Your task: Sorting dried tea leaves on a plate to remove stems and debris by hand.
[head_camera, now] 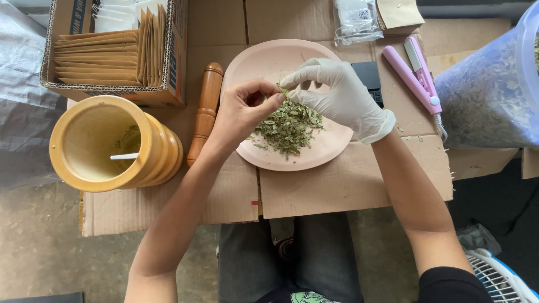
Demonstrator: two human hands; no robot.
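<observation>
Flattened cardboard [348,185] floors the workspace; a carton [174,67] of tan envelopes [98,59] sits top-left. Bare left hand [241,112] and gloved right hand [342,98] pinch dried leaves [289,129]; the clear bag [488,95] is cut off.

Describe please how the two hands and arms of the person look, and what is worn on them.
The left hand is bare, with no glove, ring or watch in view, and its forearm is uncovered. The right hand wears a thin, whitish disposable glove whose rolled cuff ends at the wrist. The right forearm is bare up to a black sleeve near the lower edge.
</observation>
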